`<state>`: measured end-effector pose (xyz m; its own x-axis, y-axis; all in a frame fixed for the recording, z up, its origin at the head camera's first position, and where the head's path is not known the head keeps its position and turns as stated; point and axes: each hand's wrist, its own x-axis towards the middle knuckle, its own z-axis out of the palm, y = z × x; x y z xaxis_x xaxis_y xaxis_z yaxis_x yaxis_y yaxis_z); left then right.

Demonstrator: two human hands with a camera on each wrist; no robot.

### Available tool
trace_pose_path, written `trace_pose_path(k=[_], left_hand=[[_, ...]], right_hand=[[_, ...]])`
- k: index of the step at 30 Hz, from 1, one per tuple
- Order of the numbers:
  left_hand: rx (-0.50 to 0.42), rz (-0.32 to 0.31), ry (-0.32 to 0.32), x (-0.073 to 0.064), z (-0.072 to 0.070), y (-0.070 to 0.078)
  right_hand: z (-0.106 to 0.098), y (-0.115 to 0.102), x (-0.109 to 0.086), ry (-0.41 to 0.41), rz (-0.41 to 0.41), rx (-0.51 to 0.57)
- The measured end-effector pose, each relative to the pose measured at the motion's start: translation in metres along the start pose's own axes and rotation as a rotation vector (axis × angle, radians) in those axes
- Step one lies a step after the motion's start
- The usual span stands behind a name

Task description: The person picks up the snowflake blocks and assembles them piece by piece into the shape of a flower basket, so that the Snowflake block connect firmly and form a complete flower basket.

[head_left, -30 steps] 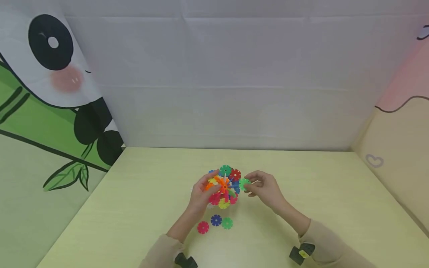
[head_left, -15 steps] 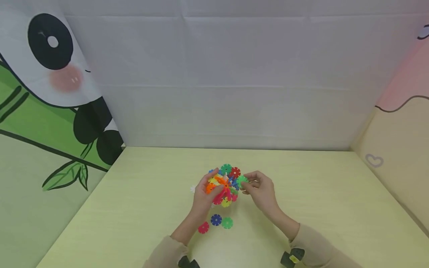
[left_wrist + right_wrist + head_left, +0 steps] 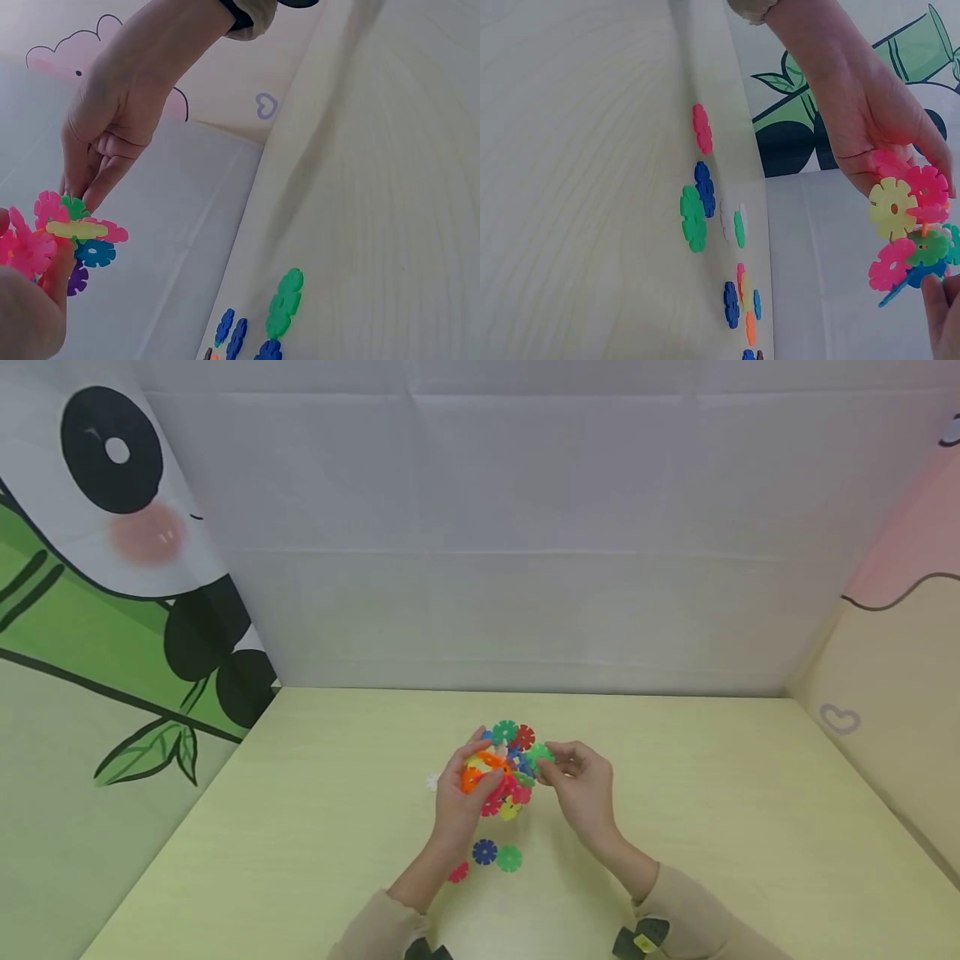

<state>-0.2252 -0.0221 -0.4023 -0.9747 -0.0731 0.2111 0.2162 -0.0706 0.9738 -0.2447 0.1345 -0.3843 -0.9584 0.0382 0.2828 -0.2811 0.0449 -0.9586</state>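
A many-coloured cluster of interlocking snowflake discs (image 3: pixel 504 792) is held up off the table. My left hand (image 3: pixel 459 797) grips its left side, thumb across the front. At the cluster's right edge my right hand (image 3: pixel 588 789) pinches a light green snowflake disc (image 3: pixel 539 755) between thumb and fingertips. This disc meets or overlaps the blue discs there; whether it is slotted in cannot be seen. In the right wrist view, yellow (image 3: pixel 892 208) and pink discs (image 3: pixel 892 265) stick out at angles from the cluster. My left palm hides part of it.
Below the hands, loose blue (image 3: pixel 485 852), green (image 3: pixel 509 858) and pink discs (image 3: pixel 458 872) lie on the pale table (image 3: pixel 720 810). A white disc (image 3: pixel 432 782) lies left of my left hand. More loose discs (image 3: pixel 731 304) show in the right wrist view. A wall (image 3: pixel 480 543) stands behind.
My right hand has moved left, bringing the green disc against the cluster. The left hand has shifted slightly right and up, turning the cluster a little; the white disc has come into view.
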Motion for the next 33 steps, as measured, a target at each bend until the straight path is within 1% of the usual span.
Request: trace_pose_path(k=[4, 6, 8, 11, 14, 16, 18, 22, 25, 27, 29, 31, 33], left_hand=[[0.009, 0.001, 0.0, -0.002, 0.0, 0.0], [0.033, -0.007, -0.008, -0.001, -0.001, 0.0], [0.066, -0.011, -0.029, 0.0, -0.002, 0.001], [0.114, -0.025, -0.073, 0.001, -0.003, 0.004], [0.138, -0.047, -0.1, 0.001, -0.006, 0.006], [0.134, -0.06, -0.112, 0.0, -0.009, 0.007], [0.116, -0.077, -0.139, 0.001, -0.013, 0.008], [0.083, -0.116, -0.24, 0.003, -0.022, 0.01], [0.121, -0.151, -0.289, 0.003, -0.026, 0.012], [0.152, -0.166, -0.301, 0.002, -0.028, 0.014], [0.177, -0.176, -0.3, 0.001, -0.028, 0.014], [0.164, -0.174, -0.298, 0.0, -0.028, 0.014], [0.146, -0.161, -0.282, 0.0, -0.027, 0.014]], right_hand=[[0.001, -0.001, 0.0, -0.001, 0.061, 0.04], [0.0, -0.003, 0.0, -0.008, 0.086, 0.048], [-0.002, -0.004, 0.0, -0.01, 0.092, 0.055], [-0.005, -0.006, 0.001, -0.008, 0.059, 0.055], [-0.007, -0.005, 0.001, -0.016, 0.009, 0.06], [-0.009, -0.004, 0.0, -0.029, -0.024, 0.053], [-0.01, -0.003, 0.0, -0.045, -0.043, 0.043], [-0.011, -0.002, -0.002, -0.074, -0.055, 0.016], [-0.011, -0.002, -0.004, -0.1, -0.048, -0.002], [-0.011, -0.002, -0.005, -0.112, -0.053, -0.011], [-0.011, -0.001, -0.006, -0.121, -0.058, -0.018], [-0.01, -0.001, -0.007, -0.127, -0.068, -0.017], [-0.01, -0.002, -0.008, -0.137, -0.073, -0.01]])
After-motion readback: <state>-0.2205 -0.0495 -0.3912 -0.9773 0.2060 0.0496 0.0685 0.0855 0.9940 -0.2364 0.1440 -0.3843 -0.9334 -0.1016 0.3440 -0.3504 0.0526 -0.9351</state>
